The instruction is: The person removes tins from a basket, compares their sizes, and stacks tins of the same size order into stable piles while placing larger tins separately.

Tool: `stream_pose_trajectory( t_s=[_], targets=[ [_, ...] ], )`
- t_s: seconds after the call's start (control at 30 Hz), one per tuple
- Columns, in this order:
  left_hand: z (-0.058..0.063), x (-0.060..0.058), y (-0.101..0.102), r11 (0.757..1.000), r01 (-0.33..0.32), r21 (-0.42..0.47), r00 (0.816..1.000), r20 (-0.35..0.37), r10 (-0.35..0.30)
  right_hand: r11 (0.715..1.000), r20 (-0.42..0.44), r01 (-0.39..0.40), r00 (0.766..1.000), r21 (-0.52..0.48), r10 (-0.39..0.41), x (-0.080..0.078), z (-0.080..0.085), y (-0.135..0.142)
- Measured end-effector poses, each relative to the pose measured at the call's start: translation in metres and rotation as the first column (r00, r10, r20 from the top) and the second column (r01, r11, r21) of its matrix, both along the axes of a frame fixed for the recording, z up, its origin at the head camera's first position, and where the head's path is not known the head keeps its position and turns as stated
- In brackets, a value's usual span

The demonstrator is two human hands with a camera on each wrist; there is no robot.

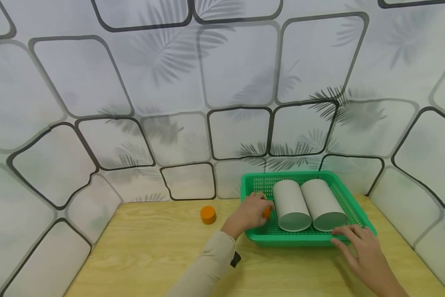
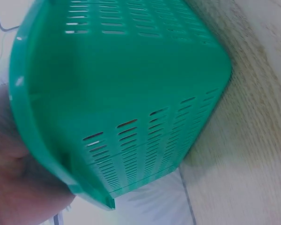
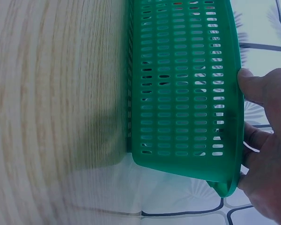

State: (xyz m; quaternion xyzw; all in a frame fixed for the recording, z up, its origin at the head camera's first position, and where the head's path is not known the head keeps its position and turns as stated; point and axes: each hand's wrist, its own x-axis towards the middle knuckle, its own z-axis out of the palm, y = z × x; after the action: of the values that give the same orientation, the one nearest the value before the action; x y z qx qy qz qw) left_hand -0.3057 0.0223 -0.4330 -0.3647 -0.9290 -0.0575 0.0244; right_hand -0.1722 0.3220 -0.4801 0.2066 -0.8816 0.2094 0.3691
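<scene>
A green plastic basket (image 1: pixel 293 240) stands on the wooden table, with two white tubes (image 1: pixel 291 204) lying side by side in it. My left hand (image 1: pixel 250 212) reaches over the basket's left rim. Its curled fingers hold a small orange piece (image 1: pixel 266 213), partly hidden by the hand. In the left wrist view the basket wall hides the fingertips. At the front right corner, my right hand (image 1: pixel 363 251) grips the rim, thumb on the outer side and fingers over the edge. A short orange cylinder (image 1: pixel 208 215) stands on the table left of the basket.
The pale wooden table (image 1: pixel 144 243) extends left and in front of the basket. Patterned wall covering (image 1: pixel 185 177) rises behind the table and along both sides. The basket's back edge is close to the rear wall.
</scene>
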Motion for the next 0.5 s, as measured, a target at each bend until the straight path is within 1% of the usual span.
stream_pose_trajectory(
  t_s=[0.1,0.2,0.3,0.37,0.43,0.5],
  targets=[
    [0.002,0.002,-0.003,0.999,0.011,0.045,1.0,-0.004,-0.011,1.0,-0.006,-0.004,1.0,-0.008,0.004,-0.001,0.0,-0.001],
    [0.003,0.003,-0.006,0.992,0.021,0.126,1.0,0.015,-0.023,1.0,-0.012,-0.002,1.0,-0.013,0.002,-0.001,-0.001,-0.001],
    [0.005,0.007,-0.011,0.974,0.025,0.225,0.998,0.057,-0.038,1.0,-0.008,0.001,1.0,-0.009,-0.001,-0.001,-0.003,-0.001],
    [0.007,0.011,-0.014,0.96,0.029,0.279,0.996,0.07,-0.051,1.0,-0.005,0.002,1.0,-0.004,-0.002,-0.001,-0.003,-0.001],
    [0.01,0.015,-0.016,0.948,0.044,0.315,0.996,0.057,-0.065,1.0,-0.002,0.0,1.0,-0.003,0.0,-0.002,-0.003,0.0],
    [0.013,0.019,-0.018,0.939,0.065,0.338,0.997,0.026,-0.078,1.0,-0.003,-0.003,1.0,-0.003,0.003,-0.002,-0.003,0.0]
  ],
)
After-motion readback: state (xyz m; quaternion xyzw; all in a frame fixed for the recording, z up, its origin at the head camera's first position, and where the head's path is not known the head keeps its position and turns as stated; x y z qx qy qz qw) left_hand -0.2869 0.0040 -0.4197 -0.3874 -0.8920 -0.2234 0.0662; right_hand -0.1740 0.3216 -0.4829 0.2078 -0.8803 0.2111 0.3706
